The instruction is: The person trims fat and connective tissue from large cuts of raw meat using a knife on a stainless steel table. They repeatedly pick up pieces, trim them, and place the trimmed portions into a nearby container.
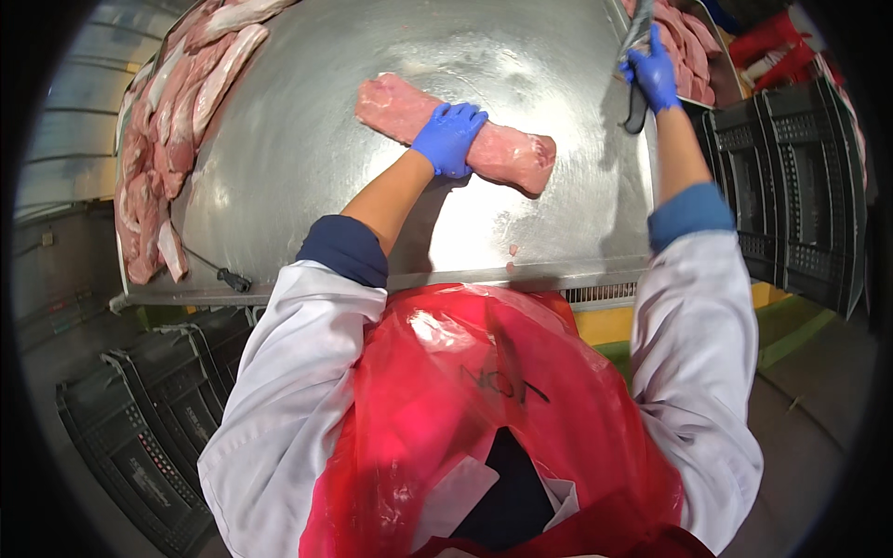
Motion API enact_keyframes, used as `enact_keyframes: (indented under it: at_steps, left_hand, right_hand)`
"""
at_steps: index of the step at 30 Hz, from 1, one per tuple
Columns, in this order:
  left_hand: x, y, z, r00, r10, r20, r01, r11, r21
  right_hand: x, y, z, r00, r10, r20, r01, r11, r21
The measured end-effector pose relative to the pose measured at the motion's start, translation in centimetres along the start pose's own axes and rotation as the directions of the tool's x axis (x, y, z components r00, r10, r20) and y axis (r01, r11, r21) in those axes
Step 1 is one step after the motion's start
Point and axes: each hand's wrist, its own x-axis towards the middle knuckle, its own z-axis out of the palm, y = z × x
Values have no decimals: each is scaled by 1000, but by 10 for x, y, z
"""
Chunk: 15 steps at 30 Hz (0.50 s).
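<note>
A boneless slab of pink meat, like a pork loin, lies slantwise across the steel table. My left hand, in a blue glove, rests over its middle with the fingers wrapped across the top. Out at the table's right edge, my right hand, also gloved in blue, is closed around a knife. The knife's dark handle end shows below the fingers; a greyish, blurred length above them looks like the blade. Small meat scraps lie near the table's front edge.
Long meat pieces are heaped along the left edge. A thin rod with a dark handle lies at the front left corner. More cut meat fills a container at the right. Black crates stand right, others lower left.
</note>
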Motion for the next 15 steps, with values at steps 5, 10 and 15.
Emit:
enact_keyframes:
  at_steps: [5,10,15]
  left_hand:
    - [-2,13,20,992,-85,-97,81,996,-46]
    - [-25,-73,-3,999,-34,32,37,996,-82]
    - [-44,-60,6,965,-246,87,248,969,-18]
  right_hand:
    - [-157,45,33,929,154,337,-86,974,-208]
    - [-207,51,14,883,75,464,101,933,-345]
    - [-240,37,-31,718,312,622,-144,941,-305]
